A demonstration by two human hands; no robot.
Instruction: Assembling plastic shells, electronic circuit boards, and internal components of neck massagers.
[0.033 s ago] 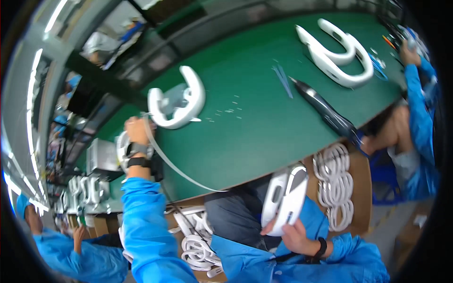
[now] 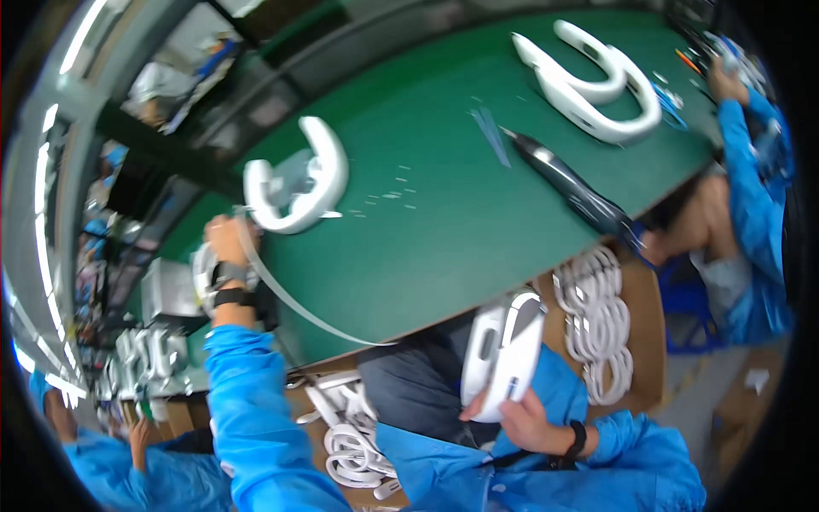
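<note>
My left hand (image 2: 229, 241) is stretched out to the left edge of the green table, its fingers closed and slightly blurred. A thin white strip (image 2: 286, 294) runs from these fingers in a curve to the table's front edge. Over my lap, my right hand (image 2: 525, 421) grips the lower end of a white curved U-shaped device (image 2: 516, 358), which stands roughly upright with a slot in one arm. Left of centre on the table lies another white U-shaped piece (image 2: 333, 175) with a clear part inside its curve.
A dark pen-shaped power tool (image 2: 576, 192) lies on the green table (image 2: 409, 273), near blue strips (image 2: 490, 136) and white U-shaped pieces (image 2: 610, 128). Small white bits are scattered mid-table. Boxes of white parts (image 2: 597, 324) stand below. Co-workers sit at right (image 2: 742, 188) and left (image 2: 145, 469).
The whole view has shifted slightly, so the table and things appear further left and a little higher. Both hands keep their holds.
</note>
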